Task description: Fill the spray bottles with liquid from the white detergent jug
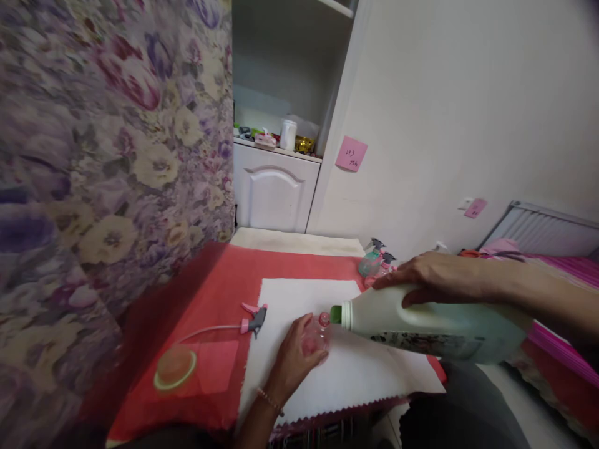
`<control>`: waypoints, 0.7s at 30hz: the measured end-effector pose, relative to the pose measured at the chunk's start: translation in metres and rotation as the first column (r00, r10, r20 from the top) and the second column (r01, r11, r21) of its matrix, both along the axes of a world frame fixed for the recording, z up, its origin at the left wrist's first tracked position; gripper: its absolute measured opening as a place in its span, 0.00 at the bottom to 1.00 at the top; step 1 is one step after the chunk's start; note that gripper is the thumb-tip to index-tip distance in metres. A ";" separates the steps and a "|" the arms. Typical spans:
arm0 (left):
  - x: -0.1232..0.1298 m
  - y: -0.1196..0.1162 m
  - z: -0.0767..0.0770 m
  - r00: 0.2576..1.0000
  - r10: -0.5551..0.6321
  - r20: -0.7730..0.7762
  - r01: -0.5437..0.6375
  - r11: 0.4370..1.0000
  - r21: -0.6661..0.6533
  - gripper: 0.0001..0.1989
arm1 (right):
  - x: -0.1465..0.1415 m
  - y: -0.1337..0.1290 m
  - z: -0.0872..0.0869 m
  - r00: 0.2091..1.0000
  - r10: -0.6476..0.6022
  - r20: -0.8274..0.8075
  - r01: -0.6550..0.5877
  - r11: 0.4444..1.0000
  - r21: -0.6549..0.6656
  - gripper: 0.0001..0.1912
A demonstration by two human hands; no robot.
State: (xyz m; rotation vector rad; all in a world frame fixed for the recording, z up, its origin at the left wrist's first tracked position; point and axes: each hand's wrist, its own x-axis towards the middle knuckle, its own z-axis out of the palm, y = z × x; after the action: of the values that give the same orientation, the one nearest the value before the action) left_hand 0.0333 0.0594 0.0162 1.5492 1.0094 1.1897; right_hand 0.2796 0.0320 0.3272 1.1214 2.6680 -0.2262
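My left hand (294, 352) is wrapped round a small clear pink bottle (322, 340) that stands uncapped on a white sheet (355, 380). In my right hand (421, 277) is a large pale green jug (449, 321), tipped on its side by its handle. Its green spout (336, 314) points left and sits right beside the small bottle's mouth. Whether liquid is flowing I cannot tell. To the left, a grey and pink spray trigger (255, 318) with a thin tube lies across the edge of the white sheet.
A round cap-like lid (175, 369) lies on the red tablecloth (210, 280) at the left. Spray bottles (372, 262) stand at the table's back right. A floral curtain (140, 156) hangs on the left; a cabinet (276, 187) stands behind. A bed (556, 243) is at right.
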 end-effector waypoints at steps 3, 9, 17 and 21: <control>0.000 0.000 -0.001 1.000 0.017 -0.014 -0.016 1.000 0.006 0.36 | 0.000 0.000 0.000 1.000 0.005 -0.004 -0.005 1.000 0.000 0.26; 0.001 0.002 -0.005 1.000 0.002 0.009 -0.002 1.000 0.022 0.36 | 0.000 0.001 0.000 1.000 -0.004 0.002 0.004 1.000 -0.006 0.26; 0.000 0.000 -0.002 0.999 0.026 -0.033 -0.024 0.998 0.056 0.36 | -0.004 -0.002 0.002 0.999 -0.020 -0.040 0.020 1.000 -0.012 0.25; -0.001 0.000 -0.002 0.999 0.026 -0.037 -0.023 0.998 0.063 0.35 | -0.005 -0.003 0.003 0.999 -0.006 -0.040 0.006 1.000 -0.012 0.26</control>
State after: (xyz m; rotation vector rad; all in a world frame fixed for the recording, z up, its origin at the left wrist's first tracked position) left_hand 0.0328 0.0596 0.0145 1.6175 1.0276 1.2230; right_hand 0.2748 0.0293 0.3300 1.1329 2.6949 -0.2687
